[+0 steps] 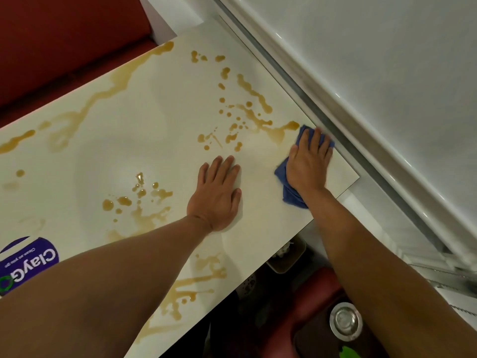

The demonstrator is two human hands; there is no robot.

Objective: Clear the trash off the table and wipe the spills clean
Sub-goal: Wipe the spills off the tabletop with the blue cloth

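A cream table [160, 125] is covered with brown spills: a trail [254, 95] toward the far right edge, drops [140, 193] near the middle, streaks [85, 107] along the far left side. My right hand [308, 164] presses a blue cloth [286, 182] flat on the table's right corner, fingers straight, fingertips beside the brown puddle [281, 131]. My left hand [218, 193] rests flat on the tabletop, palm down, fingers straight, holding nothing.
A purple-labelled container [28, 262] stands at the table's near left. A white wall with a metal rail [335, 130] runs along the right. Below the table's near edge sit a small bin [287, 257], a red seat [317, 293] and a metal lid [346, 322]. A red bench [64, 34] lies beyond.
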